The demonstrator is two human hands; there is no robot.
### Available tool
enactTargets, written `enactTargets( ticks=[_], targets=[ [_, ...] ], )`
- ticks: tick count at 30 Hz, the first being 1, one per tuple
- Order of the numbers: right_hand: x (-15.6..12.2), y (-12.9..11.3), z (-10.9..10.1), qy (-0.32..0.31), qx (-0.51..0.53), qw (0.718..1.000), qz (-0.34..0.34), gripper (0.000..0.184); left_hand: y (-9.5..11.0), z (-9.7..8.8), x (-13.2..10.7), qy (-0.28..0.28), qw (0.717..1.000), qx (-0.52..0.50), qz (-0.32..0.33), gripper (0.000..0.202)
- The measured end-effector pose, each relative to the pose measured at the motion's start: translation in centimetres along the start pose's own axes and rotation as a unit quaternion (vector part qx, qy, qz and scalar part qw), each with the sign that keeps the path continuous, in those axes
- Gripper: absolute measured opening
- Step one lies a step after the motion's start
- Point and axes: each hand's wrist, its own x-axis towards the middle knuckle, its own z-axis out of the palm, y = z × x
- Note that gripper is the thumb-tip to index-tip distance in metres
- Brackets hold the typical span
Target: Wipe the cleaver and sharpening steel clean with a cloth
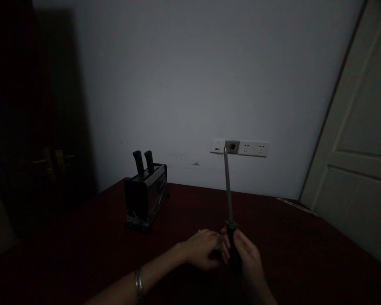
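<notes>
A honing steel (228,190) with a long grey rod and a black handle stands nearly upright, its tip in front of the wall sockets. My right hand (246,254) is closed round the black handle, just below the guard. Close beside it on the left, my left hand (201,249) hovers or rests low over the table, palm down, with a dark gap between thumb and bent fingers. Its fingertips are partly hidden near the right hand, and I make out nothing held in it. A silvery bracelet (139,284) circles the left wrist.
A dark knife block (146,197) with two black handles (144,163) sticking up stands at the left on the dark red table (273,237). Wall sockets (253,148) are behind. A thin pale strip (296,205) lies at the back right edge, by a panelled door (362,169).
</notes>
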Motion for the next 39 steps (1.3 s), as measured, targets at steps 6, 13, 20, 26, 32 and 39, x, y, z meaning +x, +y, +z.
enactTargets(
  ticks=[6,13,20,26,32,39],
  targets=[
    [0.4,-1.7,1.4,0.022,-0.05,0.998,0.01,0.037,-1.1,-3.3,0.3,0.198,0.968,-0.132,-0.078,0.037],
    [1.7,-4.6,3.8,0.018,-0.024,0.999,0.045,0.039,1.9,-9.8,-1.7,0.473,0.864,0.091,0.15,0.027],
    [2.6,-5.3,7.2,0.03,0.01,0.995,0.093,0.039,5.8,-12.4,-3.7,0.285,0.863,0.307,0.282,0.023],
    [3.5,-4.4,9.7,0.019,0.018,0.993,0.118,0.043,4.9,-14.4,-4.6,0.264,0.855,0.338,0.294,0.024],
    [4.8,-4.6,12.1,-0.076,0.032,0.991,0.108,0.043,4.2,-18.8,-6.2,0.271,0.857,0.302,0.319,0.021],
    [6.1,-1.5,12.4,-0.127,-0.027,0.977,0.171,0.054,5.2,-28.2,-6.8,0.423,0.86,0.236,0.161,0.036]
  ],
)
